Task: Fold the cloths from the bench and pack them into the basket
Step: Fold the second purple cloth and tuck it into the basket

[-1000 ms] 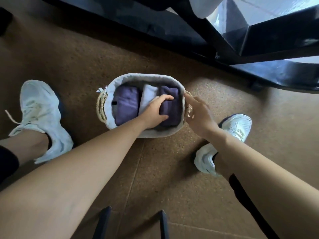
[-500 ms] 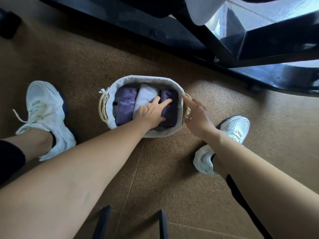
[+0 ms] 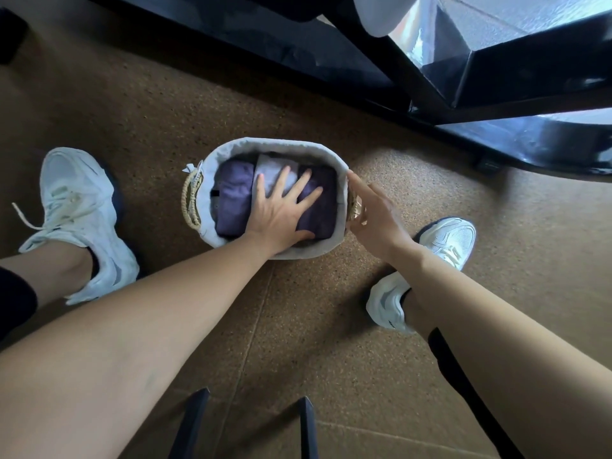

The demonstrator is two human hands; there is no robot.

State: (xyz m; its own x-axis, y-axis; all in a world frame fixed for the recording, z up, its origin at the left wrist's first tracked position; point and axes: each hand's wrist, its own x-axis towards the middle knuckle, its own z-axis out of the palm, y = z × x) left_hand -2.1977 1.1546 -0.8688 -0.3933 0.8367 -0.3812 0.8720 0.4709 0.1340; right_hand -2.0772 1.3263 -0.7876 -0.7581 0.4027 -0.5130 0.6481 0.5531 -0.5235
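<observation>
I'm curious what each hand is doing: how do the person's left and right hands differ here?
The left hand lies inside the grey fabric-lined woven basket, fingers spread flat on the folded purple and pale grey cloths; the right hand is outside, fingers straight along its right rim. Both are open, gripping nothing.
</observation>
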